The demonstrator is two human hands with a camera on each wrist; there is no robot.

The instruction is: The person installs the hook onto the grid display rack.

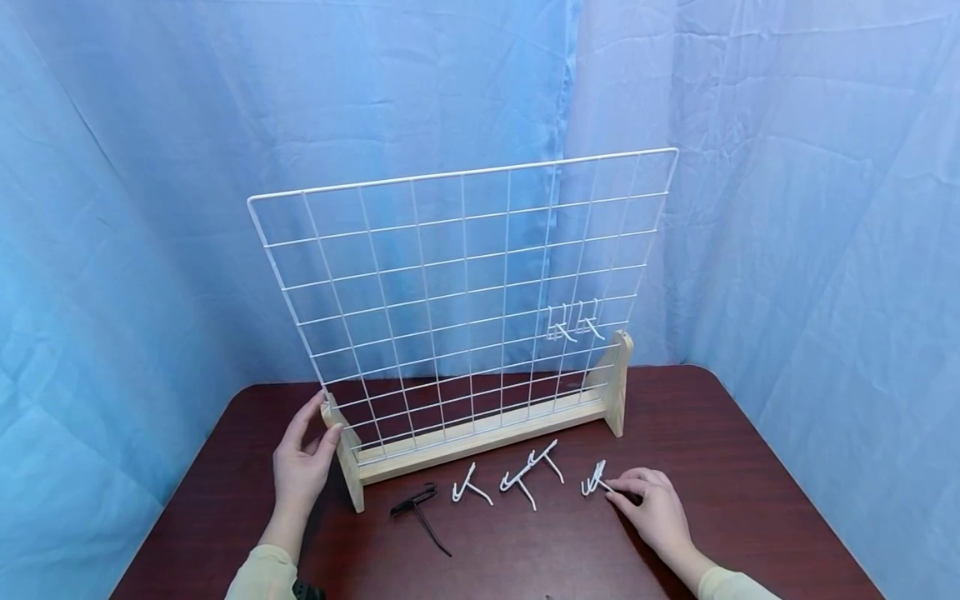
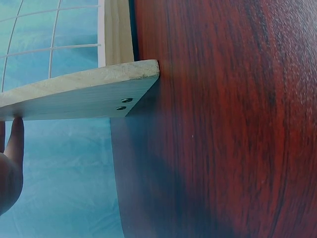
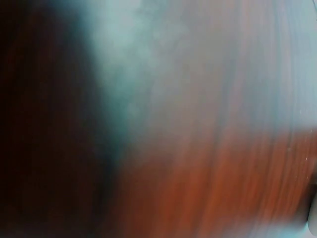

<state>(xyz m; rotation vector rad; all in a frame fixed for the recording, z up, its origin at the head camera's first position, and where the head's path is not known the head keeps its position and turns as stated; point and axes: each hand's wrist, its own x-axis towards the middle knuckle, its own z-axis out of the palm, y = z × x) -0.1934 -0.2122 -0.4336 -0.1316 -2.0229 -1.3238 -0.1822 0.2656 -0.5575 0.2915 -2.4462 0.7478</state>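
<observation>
A white wire grid panel [image 1: 450,268] leans back in a wooden stand [image 1: 480,442] on the table. My left hand [image 1: 302,467] grips the stand's left end piece [image 2: 79,89] near its top, thumb at the front edge. Farther right, my right hand [image 1: 654,510] pinches the prong of a white display hook [image 1: 596,478] low over the table. Three other white hooks [image 1: 471,488] lie in front of the stand, beside a black hook [image 1: 417,508]. Two white hooks [image 1: 562,325] hang on the grid's lower right. Blur fills most of the right wrist view.
The dark red wooden table [image 1: 720,450] carries everything. Pale blue curtains [image 1: 420,92] close in its back and sides. The stand's right end piece [image 1: 618,383] rises near the table's back edge.
</observation>
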